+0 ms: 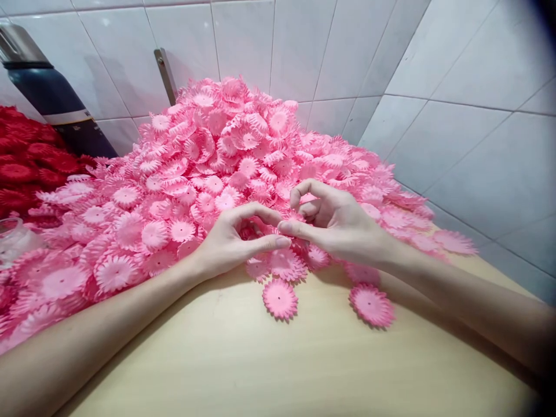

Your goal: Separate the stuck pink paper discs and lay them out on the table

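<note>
My left hand (237, 234) and my right hand (339, 223) meet at the fingertips, low over the front of a large heap of pink scalloped flower discs (247, 139). The left thumb and index finger are drawn together in a pinch. My right hand has its thumb stretched toward the left fingertips and its other fingers curled in. Pink shows between the fingers, but I cannot tell whether it is a held disc or the heap behind. In front of the hands, a single pink disc (280, 299) and another pink disc (372, 306) lie flat, each with a small centre hole.
The pale wooden table (260, 365) spreads below my forearms. A red pile of similar discs (26, 156) and a dark blue bottle (56, 92) are at the left, with a clear plastic container (17, 243) nearer. A metal strip (165, 75) leans by the tiled wall (247, 40).
</note>
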